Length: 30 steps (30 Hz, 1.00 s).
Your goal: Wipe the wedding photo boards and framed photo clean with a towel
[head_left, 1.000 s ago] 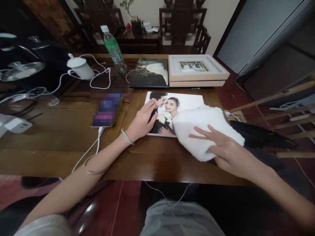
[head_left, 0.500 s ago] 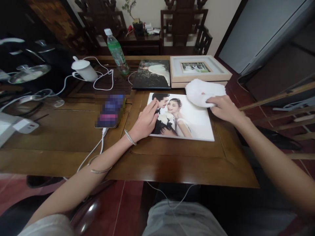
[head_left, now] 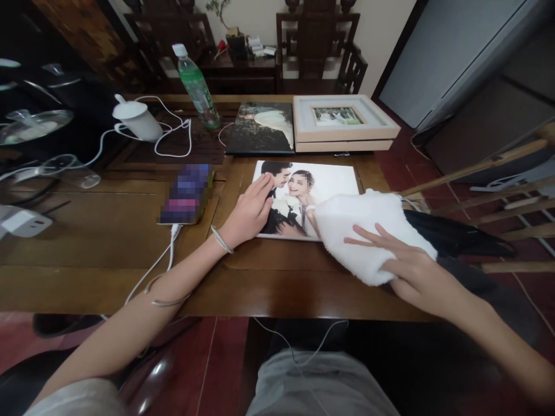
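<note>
A photo panel (head_left: pixel 333 180) showing a couple lies flat on the wooden table. My left hand (head_left: pixel 251 211) rests on its left edge, fingers stretched out and flat, holding nothing. Over the panel's lower right corner spreads a fluffy white cloth (head_left: pixel 358 231), which hides that corner and hangs past the side. My right hand (head_left: pixel 403 260) has the cloth, with a couple of fingers extended across its top and the others partly covered by its folds.
Behind the panel lie a dark photo panel (head_left: pixel 264 130) and light wooden picture frames (head_left: pixel 347 134). To the left are a phone (head_left: pixel 186 193) on a charging cable, a green-labelled bottle (head_left: pixel 197 86), a white lidded cup (head_left: pixel 137 119) and a white charger (head_left: pixel 26 221).
My right hand has brought the white cloth from the panel's upper right corner down toward me to the lower right. My left hand stays on the panel's left edge. The view has shifted slightly.
</note>
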Tool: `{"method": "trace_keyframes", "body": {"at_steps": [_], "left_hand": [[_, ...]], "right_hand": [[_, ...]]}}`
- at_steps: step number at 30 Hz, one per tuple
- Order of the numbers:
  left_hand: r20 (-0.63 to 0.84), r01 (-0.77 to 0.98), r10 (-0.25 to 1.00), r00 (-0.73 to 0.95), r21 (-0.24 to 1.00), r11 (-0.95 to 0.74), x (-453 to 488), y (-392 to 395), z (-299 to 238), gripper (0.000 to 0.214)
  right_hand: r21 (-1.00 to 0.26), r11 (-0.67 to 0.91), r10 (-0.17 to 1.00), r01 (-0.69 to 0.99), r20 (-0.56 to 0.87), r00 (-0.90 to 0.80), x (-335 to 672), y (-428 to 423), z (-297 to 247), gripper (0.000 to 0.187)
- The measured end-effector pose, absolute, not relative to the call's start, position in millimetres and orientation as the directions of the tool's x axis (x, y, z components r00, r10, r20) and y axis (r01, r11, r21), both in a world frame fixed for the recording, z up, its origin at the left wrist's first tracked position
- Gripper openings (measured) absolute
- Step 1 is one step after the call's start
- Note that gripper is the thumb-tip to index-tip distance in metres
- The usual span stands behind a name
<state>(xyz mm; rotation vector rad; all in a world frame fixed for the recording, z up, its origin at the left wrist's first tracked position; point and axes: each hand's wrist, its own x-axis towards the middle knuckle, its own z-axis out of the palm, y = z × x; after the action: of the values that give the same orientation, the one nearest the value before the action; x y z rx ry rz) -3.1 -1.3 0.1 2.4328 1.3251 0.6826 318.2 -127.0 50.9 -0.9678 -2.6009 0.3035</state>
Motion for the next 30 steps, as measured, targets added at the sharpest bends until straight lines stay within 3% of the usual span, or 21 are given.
{"method": "trace_keyframes", "body": {"at_steps": [8,15,19,26,30], "left_hand": [[0.272,0.690,0.831,0.485,0.465,-0.555,-5,0,-1,0.050],[0.295,0.681,0.827,0.478,0.470,-0.561,-4,-1,-3,0.050],[0.319,0.678,0.831,0.456,0.480,-0.557,-3,-3,-3,0.049],[0.308,0.685,0.837,0.452,0.481,-0.547,-2,-4,-2,0.050],[0.294,0.687,0.838,0.459,0.481,-0.545,-3,-3,-2,0.050]], "right_hand": [[-0.278,0.592,0.806,0.757,0.192,-0.560,326,-26,53,0.038],[-0.210,0.505,0.854,0.837,0.263,-0.449,323,35,48,0.045],[-0.222,0.551,0.830,0.804,0.246,-0.501,315,3,47,0.049],[-0.309,0.661,0.750,0.684,0.228,-0.622,304,-107,48,0.036],[-0.295,0.730,0.679,0.617,0.214,-0.702,296,-137,51,0.036]]}}
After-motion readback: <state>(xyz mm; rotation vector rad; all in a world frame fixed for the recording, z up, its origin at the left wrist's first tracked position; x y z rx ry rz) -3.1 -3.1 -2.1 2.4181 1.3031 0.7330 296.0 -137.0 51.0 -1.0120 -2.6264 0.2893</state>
